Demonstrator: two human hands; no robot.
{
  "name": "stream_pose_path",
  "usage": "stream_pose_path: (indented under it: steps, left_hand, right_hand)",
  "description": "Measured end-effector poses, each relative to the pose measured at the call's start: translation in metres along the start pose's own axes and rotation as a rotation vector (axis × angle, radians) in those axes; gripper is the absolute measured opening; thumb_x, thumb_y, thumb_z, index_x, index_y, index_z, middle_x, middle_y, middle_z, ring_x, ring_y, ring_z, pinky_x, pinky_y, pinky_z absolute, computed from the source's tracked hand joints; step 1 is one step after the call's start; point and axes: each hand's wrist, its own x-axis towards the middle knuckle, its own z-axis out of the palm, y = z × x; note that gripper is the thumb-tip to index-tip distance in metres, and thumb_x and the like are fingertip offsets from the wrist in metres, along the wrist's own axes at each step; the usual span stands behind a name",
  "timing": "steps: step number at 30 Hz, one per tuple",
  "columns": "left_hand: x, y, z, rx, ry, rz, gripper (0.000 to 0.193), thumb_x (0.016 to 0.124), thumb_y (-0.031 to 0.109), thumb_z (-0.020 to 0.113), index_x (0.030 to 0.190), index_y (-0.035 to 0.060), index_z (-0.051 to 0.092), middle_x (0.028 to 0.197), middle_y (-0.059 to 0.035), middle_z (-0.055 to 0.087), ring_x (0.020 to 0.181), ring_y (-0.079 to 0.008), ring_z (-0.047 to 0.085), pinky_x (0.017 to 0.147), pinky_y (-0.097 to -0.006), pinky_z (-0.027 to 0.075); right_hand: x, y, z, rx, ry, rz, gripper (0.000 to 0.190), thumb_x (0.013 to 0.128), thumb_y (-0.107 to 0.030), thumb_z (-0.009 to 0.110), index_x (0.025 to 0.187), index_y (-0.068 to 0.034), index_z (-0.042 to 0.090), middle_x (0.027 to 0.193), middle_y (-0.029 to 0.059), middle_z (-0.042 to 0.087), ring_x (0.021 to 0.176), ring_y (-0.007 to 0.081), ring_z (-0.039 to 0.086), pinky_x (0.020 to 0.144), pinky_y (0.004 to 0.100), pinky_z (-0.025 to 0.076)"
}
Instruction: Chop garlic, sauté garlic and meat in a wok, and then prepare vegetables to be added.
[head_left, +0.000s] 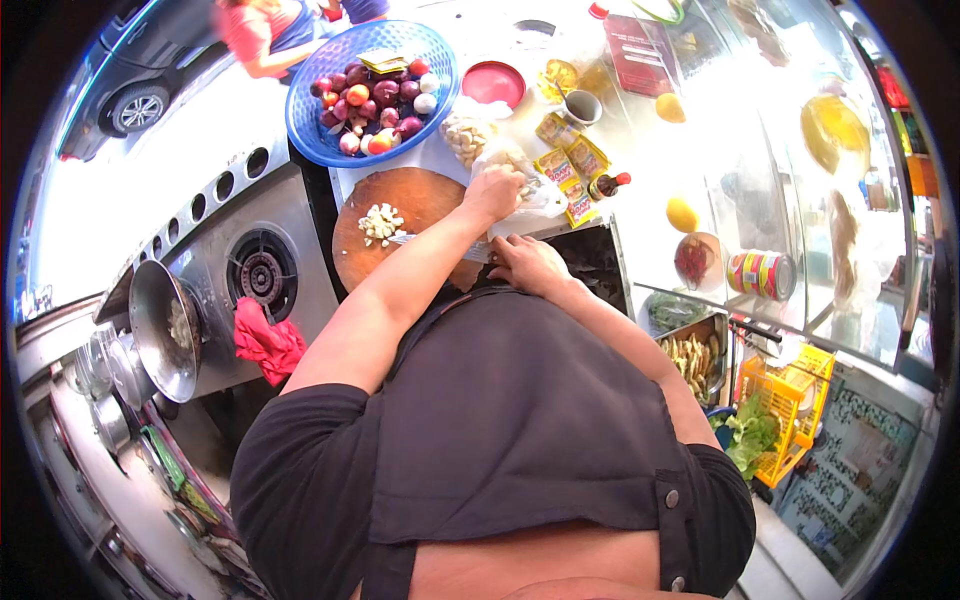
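Note:
Above the right side of a round wooden chopping board (360, 259), my left hand (495, 192) reaches into a clear plastic bag (551, 196) holding pale pieces that look like peeled garlic. Its fingers are partly hidden, so its grip is unclear. Lower down, at the counter's near edge, my right hand (531, 264) is closed around the near end of a kitchen knife (477, 252). The blade points left over the board, passing under my left forearm, and the handle is hidden. Chopped pale garlic (381, 223) lies in a small heap by the blade's tip.
A blue plastic basket (296, 112) of red onions stands behind the board. Seasoning packets (556, 166), a small sauce bottle (604, 186) and a cup (583, 107) are at right. A gas stove (304, 202), red cloth (266, 341) and wok (161, 330) are left. A person (262, 37) is beyond.

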Motion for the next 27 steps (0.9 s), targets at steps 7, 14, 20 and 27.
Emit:
stream_pose_path:
  steps: [7,14,20,27]
  left_hand:
    - [-0.053,-0.010,-0.108,-0.399,0.420,-0.393,0.017,0.082,0.019,0.075,0.095,0.0077,0.075,0.090,-0.0108,0.074,0.083,-0.0245,0.073,0.076,-0.0381,0.058]
    - [-0.209,-0.076,-0.142,-0.285,0.691,-0.893,0.012,0.090,0.009,0.077,0.098,0.0018,0.071,0.079,-0.0022,0.072,0.068,-0.0078,0.065,0.064,-0.0258,0.053]
    - [-0.236,-0.075,-0.075,-0.190,0.745,-0.950,0.012,0.087,0.014,0.079,0.091,0.0048,0.072,0.081,-0.0089,0.073,0.072,-0.0217,0.071,0.069,-0.0362,0.057]
    - [-0.211,-0.075,-0.064,0.037,0.631,-0.972,0.010,0.087,0.014,0.071,0.086,0.0045,0.072,0.089,-0.0183,0.070,0.087,-0.0378,0.068,0.081,-0.0472,0.055]
  right_hand:
    - [0.040,-0.003,-0.003,0.097,-0.193,-0.169,0.047,0.100,-0.052,0.057,0.118,-0.008,0.056,0.103,0.0193,0.072,0.096,0.0405,0.071,0.082,0.0532,0.056]
    - [0.079,-0.039,0.006,0.014,-0.332,-0.201,0.047,0.106,-0.048,0.046,0.117,-0.003,0.054,0.096,0.0248,0.073,0.092,0.0448,0.071,0.081,0.0569,0.053]
    - [0.083,-0.041,0.005,0.051,-0.250,-0.063,0.041,0.107,-0.041,0.043,0.112,-0.002,0.055,0.092,0.0261,0.072,0.091,0.0456,0.070,0.081,0.0571,0.052]
    - [0.071,-0.070,0.010,-0.020,-0.205,-0.097,0.037,0.107,-0.038,0.045,0.106,-0.001,0.051,0.086,0.0275,0.071,0.084,0.0468,0.070,0.078,0.0582,0.054]
